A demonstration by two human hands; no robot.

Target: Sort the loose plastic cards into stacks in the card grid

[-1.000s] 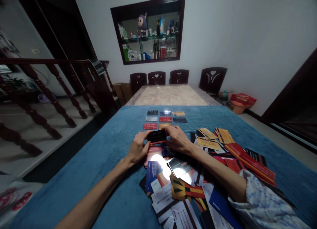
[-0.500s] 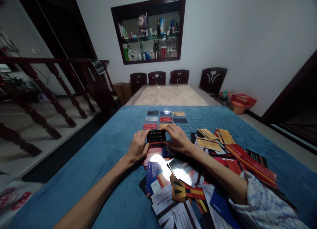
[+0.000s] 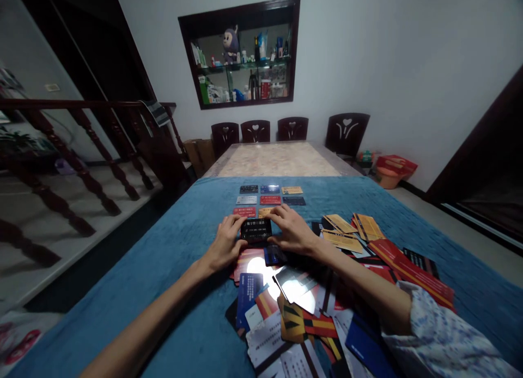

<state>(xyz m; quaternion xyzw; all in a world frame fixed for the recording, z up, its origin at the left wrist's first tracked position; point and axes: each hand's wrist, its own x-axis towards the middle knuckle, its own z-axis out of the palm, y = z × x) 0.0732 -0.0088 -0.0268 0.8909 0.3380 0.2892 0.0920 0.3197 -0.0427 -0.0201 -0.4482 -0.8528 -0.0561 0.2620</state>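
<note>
Both of my hands meet on one black card (image 3: 256, 230), seen from the head camera. My left hand (image 3: 224, 246) pinches its left short end between thumb and fingers, and my right hand (image 3: 292, 232) grips the right end the same way, so the card lies level between them with its white lettering facing up. It sits low over the blue cloth (image 3: 163, 269); whether it touches the cloth I cannot tell.

Just beyond the card, laid-out cards (image 3: 267, 200) lie flat in neat rows on the cloth: dark, blue, gold, grey and red ones. The nearest of them is partly hidden behind my fingers.

Under and in front of my wrists spreads a loose pile of cards (image 3: 304, 312), overlapping at all angles, with a bright glare on the ones in the middle. To the right of my right hand lie several gold cards (image 3: 351, 231), and farther right some long red cards (image 3: 408, 269). My patterned sleeve (image 3: 441, 340) covers the right forearm near the bottom edge.

Past the cloth the table (image 3: 278, 160) shows bare and pale, with dark chairs (image 3: 255, 130) along its far end and a wall cabinet (image 3: 241, 51) above them.
</note>
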